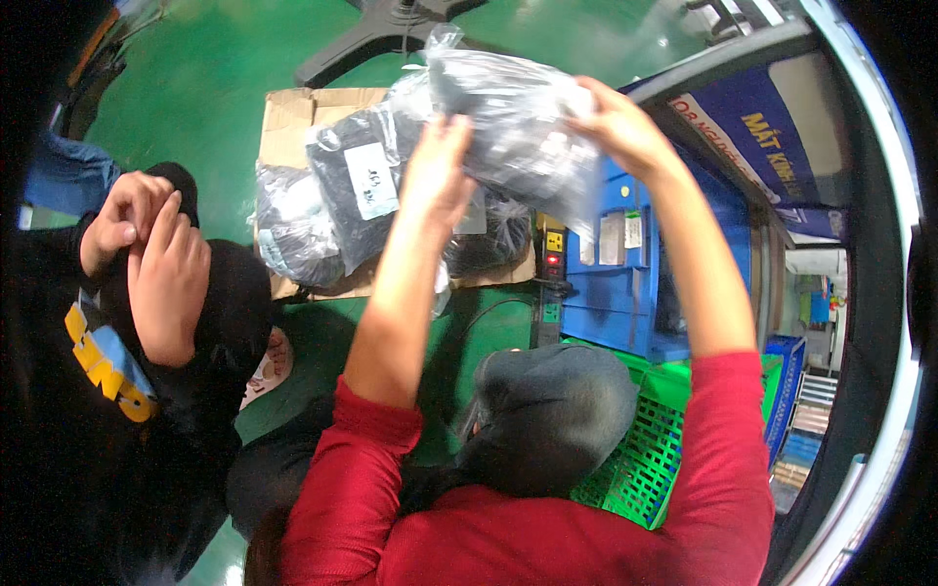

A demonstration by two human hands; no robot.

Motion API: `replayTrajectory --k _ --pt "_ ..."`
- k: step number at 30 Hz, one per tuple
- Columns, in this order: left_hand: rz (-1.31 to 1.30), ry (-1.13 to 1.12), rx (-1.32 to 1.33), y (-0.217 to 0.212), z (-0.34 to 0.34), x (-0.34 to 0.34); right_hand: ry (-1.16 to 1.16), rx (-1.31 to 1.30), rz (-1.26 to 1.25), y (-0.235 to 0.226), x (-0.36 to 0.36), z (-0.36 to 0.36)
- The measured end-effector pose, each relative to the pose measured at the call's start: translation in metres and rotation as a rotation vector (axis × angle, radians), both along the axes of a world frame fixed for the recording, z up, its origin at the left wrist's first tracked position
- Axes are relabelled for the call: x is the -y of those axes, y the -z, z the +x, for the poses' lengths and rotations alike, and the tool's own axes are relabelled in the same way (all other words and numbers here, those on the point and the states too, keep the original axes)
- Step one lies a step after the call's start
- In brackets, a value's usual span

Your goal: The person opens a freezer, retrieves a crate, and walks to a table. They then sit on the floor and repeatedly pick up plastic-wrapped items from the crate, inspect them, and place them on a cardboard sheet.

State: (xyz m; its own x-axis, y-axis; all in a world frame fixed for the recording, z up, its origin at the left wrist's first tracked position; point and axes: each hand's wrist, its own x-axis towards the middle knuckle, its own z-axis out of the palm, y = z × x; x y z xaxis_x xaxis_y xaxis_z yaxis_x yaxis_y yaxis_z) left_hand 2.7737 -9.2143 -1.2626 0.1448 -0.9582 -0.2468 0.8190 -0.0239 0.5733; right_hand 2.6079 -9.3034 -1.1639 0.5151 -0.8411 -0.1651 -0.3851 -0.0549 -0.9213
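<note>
A clear plastic bag (pixel 513 122) with dark contents is held up in front of me, partly blurred by motion. My right hand (pixel 620 127) is closed on its right edge, thumb and fingers pinching the plastic. At its lower left side, my left hand (pixel 440 171) is closed on the plastic too. Below and to the left lies another bag of dark contents (pixel 337 161) bearing a white label (pixel 370 182). A further bag (pixel 298 230) rests at the far left of the pile, and one more (pixel 498 239) is partly hidden under the held bag.
The bags lie on flattened cardboard (pixel 283 127) on a green floor. To the right stand a blue crate (pixel 611 313), a power strip (pixel 553 264) and a green basket (pixel 650 454). A co-worker's clasped hands (pixel 161 264) are at left; a chair base (pixel 381 34) stands beyond.
</note>
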Motion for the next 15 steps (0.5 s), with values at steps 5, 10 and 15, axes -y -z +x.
replayTrajectory --k 5,10,15 --pt "0.104 -0.240 0.544 -0.013 0.039 0.000 0.005 -0.504 -0.402 0.106 0.039 0.046" --pt "-0.071 -0.338 0.730 -0.062 0.037 -0.008 -0.160 -0.499 -0.365 0.115 0.048 0.000" --pt "-0.259 -0.431 0.930 -0.090 0.034 -0.007 -0.241 -0.610 0.265 0.021 0.062 -0.197"
